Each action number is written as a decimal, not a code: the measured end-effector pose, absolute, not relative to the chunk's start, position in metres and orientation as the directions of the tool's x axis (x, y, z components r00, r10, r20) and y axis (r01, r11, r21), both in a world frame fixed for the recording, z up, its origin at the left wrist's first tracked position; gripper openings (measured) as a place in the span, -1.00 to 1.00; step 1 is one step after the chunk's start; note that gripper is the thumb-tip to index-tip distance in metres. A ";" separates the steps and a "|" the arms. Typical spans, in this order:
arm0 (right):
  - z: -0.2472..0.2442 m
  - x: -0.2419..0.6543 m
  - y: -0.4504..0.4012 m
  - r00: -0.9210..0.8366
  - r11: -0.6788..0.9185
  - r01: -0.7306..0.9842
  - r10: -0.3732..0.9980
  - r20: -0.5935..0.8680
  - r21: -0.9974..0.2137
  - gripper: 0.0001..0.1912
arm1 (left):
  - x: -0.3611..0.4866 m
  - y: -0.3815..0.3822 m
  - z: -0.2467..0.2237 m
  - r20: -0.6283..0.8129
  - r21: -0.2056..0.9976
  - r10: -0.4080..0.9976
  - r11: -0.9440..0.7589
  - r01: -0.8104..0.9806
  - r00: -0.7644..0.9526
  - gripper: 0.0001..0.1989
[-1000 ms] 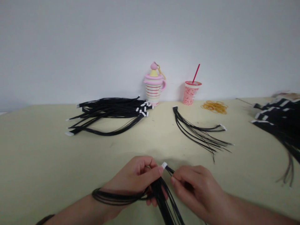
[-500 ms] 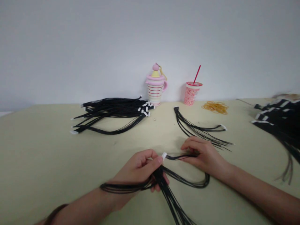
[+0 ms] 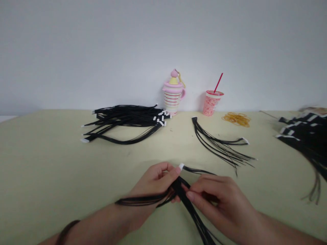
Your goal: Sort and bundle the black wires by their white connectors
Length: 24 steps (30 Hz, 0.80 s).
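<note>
My left hand (image 3: 159, 182) is closed around a bundle of thin black wires (image 3: 190, 207), near a white connector (image 3: 181, 166) that sticks up by the thumb tip. Some wires loop left over the wrist; others hang toward the bottom edge. My right hand (image 3: 222, 200) pinches black wires just right of the left fingers, its thumb and forefinger together. A strand from the white connector runs right, behind the right hand. Beyond the hands, another black wire harness (image 3: 212, 143) with white connectors lies fanned out on the table.
On the pale table (image 3: 51, 163), a pile of black harnesses (image 3: 127, 115) lies back left and another (image 3: 311, 132) at the right edge. A pink-lidded cup (image 3: 172, 97), a red-strawed cup (image 3: 211, 103) and yellow rubber bands (image 3: 237, 119) are near the wall.
My right hand has moved down and toward my left hand, and now pinches wires beside the bundle. The wide wire loop at the right is no longer visible. The view has shifted slightly.
</note>
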State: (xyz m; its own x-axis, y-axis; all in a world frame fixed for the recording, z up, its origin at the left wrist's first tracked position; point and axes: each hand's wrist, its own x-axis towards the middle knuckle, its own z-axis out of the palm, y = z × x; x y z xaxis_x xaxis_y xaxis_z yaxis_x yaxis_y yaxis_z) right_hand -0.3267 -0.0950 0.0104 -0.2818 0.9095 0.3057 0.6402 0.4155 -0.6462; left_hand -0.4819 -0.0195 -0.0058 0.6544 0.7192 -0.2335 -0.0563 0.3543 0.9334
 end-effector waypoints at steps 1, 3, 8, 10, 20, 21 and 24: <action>0.008 -0.327 -0.093 -0.244 0.379 0.655 0.925 0.293 -0.653 -0.79 | -0.481 -0.021 -0.006 -0.218 0.944 0.741 0.324 -0.054 0.635 -0.72; 0.005 -0.328 -0.090 -0.191 0.342 0.690 0.936 0.295 -0.638 -0.77 | -0.480 -0.023 -0.007 -0.198 0.960 0.762 0.278 -0.035 0.616 -0.74; 0.007 -0.330 -0.091 -0.159 0.336 0.723 0.931 0.328 -0.603 -0.81 | -0.478 -0.024 -0.006 -0.180 0.980 0.773 0.195 0.043 0.608 -0.74; 0.008 -0.332 -0.092 -0.154 0.316 0.754 0.937 0.313 -0.575 -0.84 | -0.478 -0.025 -0.004 -0.146 0.989 0.783 0.117 0.088 0.605 -0.75; 0.012 -0.337 -0.094 -0.197 0.281 0.838 0.955 0.221 -0.468 -0.84 | -0.481 -0.036 -0.007 -0.071 0.975 0.776 -0.078 0.207 0.627 -0.73; 0.012 -0.337 -0.094 -0.206 0.291 0.844 0.952 0.227 -0.451 -0.85 | -0.481 -0.037 -0.006 -0.068 0.979 0.769 -0.071 0.190 0.636 -0.73; 0.010 -0.337 -0.094 -0.218 0.304 0.869 0.944 0.249 -0.391 -0.87 | -0.480 -0.036 0.000 -0.109 0.986 0.753 -0.001 0.167 0.649 -0.74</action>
